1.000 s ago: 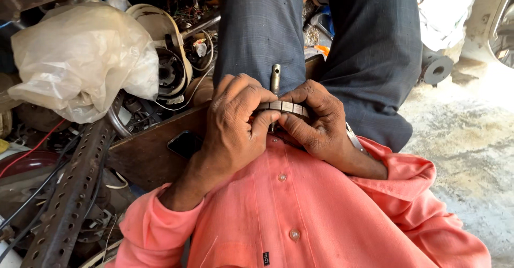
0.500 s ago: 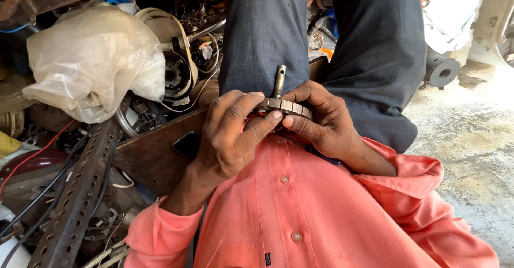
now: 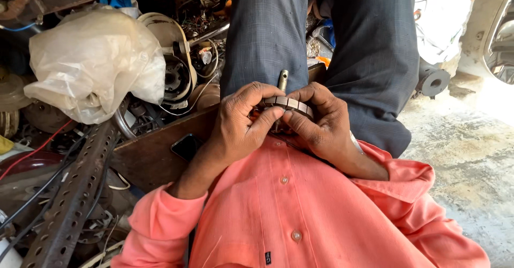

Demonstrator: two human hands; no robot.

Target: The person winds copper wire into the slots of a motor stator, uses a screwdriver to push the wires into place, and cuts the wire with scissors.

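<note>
Both hands hold a round metal part point(image 3: 289, 105) with a ribbed grey rim against my lap, just above my salmon shirt. My left hand point(image 3: 243, 122) wraps its left side, thumb pressing toward the centre. My right hand point(image 3: 321, 123) grips the right side, fingers curled over the rim. A short metal shaft point(image 3: 282, 79) sticks up from behind the part, between my dark trouser legs. The part's face is mostly hidden by my fingers.
A crumpled clear plastic bag point(image 3: 93, 62) lies on a heap of scrap motor parts and wires at left. A perforated steel bar point(image 3: 72, 198) slants at lower left. A dark phone point(image 3: 186, 146) rests on a wooden board point(image 3: 150, 158). Bare concrete floor point(image 3: 471, 155) lies at right.
The view has shifted slightly. My hands have turned the round part a little, and more of the shaft shows above it. Both grips stay the same.
</note>
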